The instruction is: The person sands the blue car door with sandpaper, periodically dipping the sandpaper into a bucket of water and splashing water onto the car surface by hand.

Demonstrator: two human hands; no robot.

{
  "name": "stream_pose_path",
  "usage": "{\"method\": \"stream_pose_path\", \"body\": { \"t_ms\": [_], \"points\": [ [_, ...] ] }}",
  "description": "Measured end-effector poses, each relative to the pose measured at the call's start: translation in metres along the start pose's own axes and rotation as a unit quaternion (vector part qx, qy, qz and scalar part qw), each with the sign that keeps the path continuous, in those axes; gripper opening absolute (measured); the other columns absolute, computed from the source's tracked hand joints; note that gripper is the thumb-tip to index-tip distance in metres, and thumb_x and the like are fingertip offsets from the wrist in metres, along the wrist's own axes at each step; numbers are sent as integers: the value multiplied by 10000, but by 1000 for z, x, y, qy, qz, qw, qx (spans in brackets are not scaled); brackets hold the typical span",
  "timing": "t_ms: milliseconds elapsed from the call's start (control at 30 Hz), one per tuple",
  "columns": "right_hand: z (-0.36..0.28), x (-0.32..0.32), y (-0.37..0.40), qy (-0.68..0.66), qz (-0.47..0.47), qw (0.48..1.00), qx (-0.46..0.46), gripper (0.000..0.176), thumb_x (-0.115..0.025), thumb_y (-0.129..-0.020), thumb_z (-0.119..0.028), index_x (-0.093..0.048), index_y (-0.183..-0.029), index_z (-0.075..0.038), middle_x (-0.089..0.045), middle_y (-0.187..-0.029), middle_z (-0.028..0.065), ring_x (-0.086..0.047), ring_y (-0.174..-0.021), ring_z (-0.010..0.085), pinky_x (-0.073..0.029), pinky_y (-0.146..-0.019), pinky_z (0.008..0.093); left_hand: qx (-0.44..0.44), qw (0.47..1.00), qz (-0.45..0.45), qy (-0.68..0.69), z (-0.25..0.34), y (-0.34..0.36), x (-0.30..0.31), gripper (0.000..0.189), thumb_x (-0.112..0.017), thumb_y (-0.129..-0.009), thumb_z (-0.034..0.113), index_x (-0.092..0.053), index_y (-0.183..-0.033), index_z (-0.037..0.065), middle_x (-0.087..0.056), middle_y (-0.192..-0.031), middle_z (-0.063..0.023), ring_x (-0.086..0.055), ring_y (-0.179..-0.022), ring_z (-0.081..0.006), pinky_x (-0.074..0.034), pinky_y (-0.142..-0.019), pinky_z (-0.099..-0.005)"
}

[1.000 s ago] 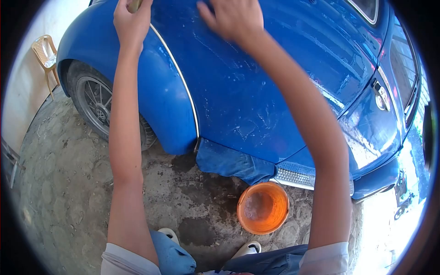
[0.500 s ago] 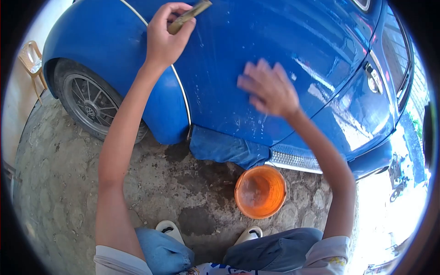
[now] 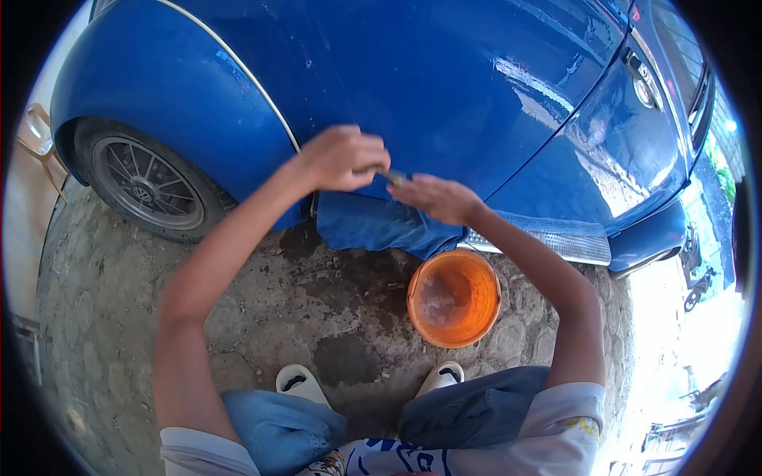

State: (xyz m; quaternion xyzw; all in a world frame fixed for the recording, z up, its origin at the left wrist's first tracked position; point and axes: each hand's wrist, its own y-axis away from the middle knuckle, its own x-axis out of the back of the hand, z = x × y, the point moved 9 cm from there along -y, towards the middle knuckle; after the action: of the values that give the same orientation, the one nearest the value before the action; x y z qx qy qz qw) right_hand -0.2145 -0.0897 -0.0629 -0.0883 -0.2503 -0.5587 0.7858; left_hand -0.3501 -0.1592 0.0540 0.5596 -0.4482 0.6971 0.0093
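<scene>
My left hand (image 3: 343,157) is closed round a thin, flat, brownish block (image 3: 389,175), in front of the lower blue car panel (image 3: 413,87). The block's right end sticks out toward my right hand (image 3: 435,198), whose fingers lie outstretched, their tips at or beside that end. Whether those fingertips touch the block or the panel, I cannot tell. A blue cloth (image 3: 373,222) hangs along the car's sill, just below both hands.
An orange bucket (image 3: 453,299) with some cloudy liquid stands on the stone ground below the sill. The car's wheel (image 3: 147,181) is at the left, with a chair (image 3: 38,136) behind it. A ribbed running board (image 3: 563,242) extends right of the cloth.
My left hand has come down with the block, and my right hand has moved left and slightly down to meet it. The view has shifted, so the car sits higher and further left.
</scene>
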Motion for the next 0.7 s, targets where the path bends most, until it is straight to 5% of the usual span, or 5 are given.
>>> {"method": "stream_pose_path", "body": {
  "t_ms": [100,233,400,633,700],
  "points": [
    [-35,-15,48,-210,-14,976,-64,586,-582,-907,-214,-541,-1488,-143,-549,-1496,69,-501,-1405,225,-328,-1254,447,71,980,-161,96,-2,32,-75,125,-721,-880,164,-744,-997,125,-726,-940,-25,-721,-893,-238,-574,-781,-407],
    [-40,5,62,-354,3,924,-147,479,-631,-902,-170,-616,-1376,-107,-626,-1379,116,-613,-1259,228,-487,-1134,435,85,969,-172,156,14,40,-125,168,-718,-911,213,-752,-1052,129,-732,-947,-40,-718,-929,-247,-575,-780,-414],
    [-101,-6,79,-688,-20,663,-295,141,-626,-942,-105,-674,-1060,-45,-701,-1003,124,-714,-803,224,-612,-686,369,54,947,-215,231,91,23,-191,193,-688,-929,226,-745,-1082,122,-734,-963,-78,-708,-966,-280,-573,-801,-438],
    [-235,-26,162,-742,-74,439,-502,366,-718,-908,-148,-567,-1216,-23,-673,-1025,111,-710,-938,208,-586,-768,346,58,917,-203,339,173,17,-321,132,-693,-870,109,-650,-974,40,-677,-1007,-142,-670,-1019,-351,-555,-828,-462],
    [-255,-37,184,-700,-65,363,-612,421,-719,-906,-128,-532,-1270,-27,-661,-1171,168,-701,-978,285,-581,-857,379,150,893,-197,377,174,15,-354,159,-712,-851,103,-631,-967,31,-674,-1051,-173,-693,-997,-386,-563,-813,-482]
  ]
}}
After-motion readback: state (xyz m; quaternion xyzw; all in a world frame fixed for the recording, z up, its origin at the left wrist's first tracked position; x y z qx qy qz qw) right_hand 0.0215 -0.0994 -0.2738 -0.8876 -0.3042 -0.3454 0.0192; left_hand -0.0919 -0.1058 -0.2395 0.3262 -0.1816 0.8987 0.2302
